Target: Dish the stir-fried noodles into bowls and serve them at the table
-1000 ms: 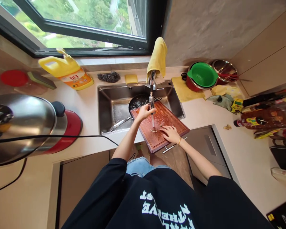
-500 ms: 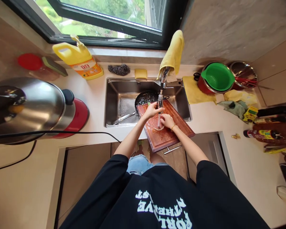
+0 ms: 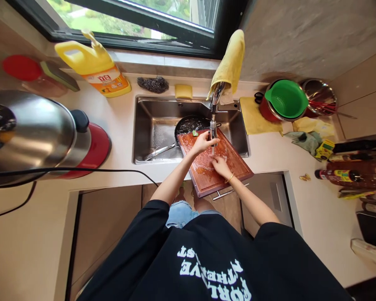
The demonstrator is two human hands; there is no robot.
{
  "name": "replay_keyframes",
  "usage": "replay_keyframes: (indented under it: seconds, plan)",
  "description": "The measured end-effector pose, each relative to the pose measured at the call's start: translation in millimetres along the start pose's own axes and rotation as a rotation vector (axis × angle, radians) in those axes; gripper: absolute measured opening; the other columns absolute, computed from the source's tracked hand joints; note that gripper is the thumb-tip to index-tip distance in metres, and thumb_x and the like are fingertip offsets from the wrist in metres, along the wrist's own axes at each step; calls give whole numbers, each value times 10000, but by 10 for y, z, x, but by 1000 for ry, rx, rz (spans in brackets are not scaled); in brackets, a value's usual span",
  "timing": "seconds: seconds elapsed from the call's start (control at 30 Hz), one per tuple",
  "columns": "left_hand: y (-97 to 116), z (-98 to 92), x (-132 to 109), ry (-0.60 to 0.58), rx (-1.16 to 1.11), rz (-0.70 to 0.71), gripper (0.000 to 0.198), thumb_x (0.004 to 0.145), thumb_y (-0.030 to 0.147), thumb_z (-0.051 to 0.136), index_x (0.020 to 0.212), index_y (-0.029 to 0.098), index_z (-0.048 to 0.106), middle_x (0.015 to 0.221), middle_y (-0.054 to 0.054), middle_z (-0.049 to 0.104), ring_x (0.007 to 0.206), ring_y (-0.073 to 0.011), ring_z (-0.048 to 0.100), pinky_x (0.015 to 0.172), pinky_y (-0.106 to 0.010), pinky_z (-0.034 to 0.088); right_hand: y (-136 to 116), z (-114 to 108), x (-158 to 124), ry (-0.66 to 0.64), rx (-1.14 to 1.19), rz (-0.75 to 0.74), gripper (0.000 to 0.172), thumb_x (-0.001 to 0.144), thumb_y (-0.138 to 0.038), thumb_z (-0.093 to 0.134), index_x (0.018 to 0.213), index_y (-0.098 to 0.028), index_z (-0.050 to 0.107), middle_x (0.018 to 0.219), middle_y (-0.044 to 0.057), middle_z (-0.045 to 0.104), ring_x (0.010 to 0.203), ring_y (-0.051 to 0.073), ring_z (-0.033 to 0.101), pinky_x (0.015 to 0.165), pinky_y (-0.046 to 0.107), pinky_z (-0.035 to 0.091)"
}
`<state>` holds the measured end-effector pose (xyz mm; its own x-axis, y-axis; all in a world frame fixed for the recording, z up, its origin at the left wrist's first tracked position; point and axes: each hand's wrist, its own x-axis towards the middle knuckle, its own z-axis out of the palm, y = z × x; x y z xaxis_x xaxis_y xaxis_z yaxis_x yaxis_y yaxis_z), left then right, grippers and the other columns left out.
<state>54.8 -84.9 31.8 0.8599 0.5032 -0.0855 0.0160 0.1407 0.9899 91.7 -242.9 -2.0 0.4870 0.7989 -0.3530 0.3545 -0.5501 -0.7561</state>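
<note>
My left hand (image 3: 203,142) is closed around the metal faucet spray head (image 3: 213,130) above the cutting board. A thin stream of water runs from it onto the brown wooden cutting board (image 3: 203,184), which is wet and rests tilted across the sink's front edge. On the board, my right hand (image 3: 221,167) lies with fingers stretched toward the stream and holds nothing I can see. A small green leaf scrap (image 3: 194,133) sits near the board's far left corner. Behind it, a black pan (image 3: 188,123) lies in the sink, its handle (image 3: 159,152) pointing left.
The steel sink (image 3: 156,104) surrounds the pan. Behind it are a steel scrubber (image 3: 153,84), a yellow sponge (image 3: 183,91) and a yellow detergent jug (image 3: 103,77). A red-based appliance (image 3: 94,148) stands left, its cord crossing the counter. A green colander (image 3: 286,99) stands right.
My right hand has shifted across the board toward my body, and its fingers look straighter. My left hand keeps its hold on the spray head. The whole view has shifted slightly.
</note>
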Motion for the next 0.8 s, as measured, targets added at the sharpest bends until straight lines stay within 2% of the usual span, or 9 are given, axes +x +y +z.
replay_keyframes:
  seconds: [0.13,0.23,0.37,0.43,0.53,0.6,0.7,0.73,0.8]
  plan:
    - [11,54,-10,-9,-25,-27,425,628,462,795,777,139,562,717,1,561,636,-109,534,614,-255,451,8,59,-493,-127,-472,-130,513,952,-311,364,1436,-151,422,1503,111,401,1418,239,311,1187,464,160]
    - [30,69,-18,-13,-65,-46,452,609,465,811,803,132,575,727,-5,576,654,-112,552,647,-264,478,126,-44,-580,-224,-638,-48,604,968,-478,330,1504,-201,294,1578,93,235,1470,270,164,1177,543,78]
    - [38,58,-25,-21,-68,-52,469,600,477,814,824,132,588,739,-14,593,686,-123,568,672,-273,490,245,-139,-306,-136,-723,240,689,975,-524,250,1526,-114,201,1590,165,134,1478,298,96,1171,538,87]
    - [29,55,-28,-28,-57,-47,460,610,482,806,818,134,588,740,-12,589,684,-122,565,673,-275,488,216,-69,-121,-160,-727,174,699,971,-530,261,1520,-99,218,1584,186,150,1476,303,100,1173,529,84]
    - [1,58,-25,-15,-36,-30,437,626,476,796,806,136,589,735,-6,579,667,-120,555,662,-274,480,160,29,128,-286,-708,-116,652,964,-536,297,1515,-190,259,1597,131,149,1477,295,101,1164,562,69]
    - [-22,60,-12,6,-20,-15,424,629,469,796,792,137,588,725,-4,574,661,-122,547,650,-270,470,186,-12,257,-283,-716,-67,634,970,-513,289,1522,-205,234,1603,116,120,1479,295,89,1155,585,69]
    - [-59,78,27,31,2,-1,403,633,448,793,796,138,592,732,-9,586,672,-130,543,648,-267,457,289,-171,351,-201,-724,207,644,979,-475,273,1528,-148,201,1599,154,101,1478,312,72,1152,590,81]
    - [-72,92,43,36,6,6,397,639,439,789,812,138,598,747,-13,597,686,-135,548,659,-269,458,317,-211,353,-196,-723,217,641,978,-468,280,1524,-138,216,1596,163,112,1477,315,74,1153,586,84]
    - [-96,132,73,68,17,15,385,651,424,778,848,140,610,785,-21,619,725,-147,563,693,-274,461,342,-247,333,-255,-708,78,621,974,-471,303,1514,-170,256,1595,147,145,1476,305,92,1154,584,86]
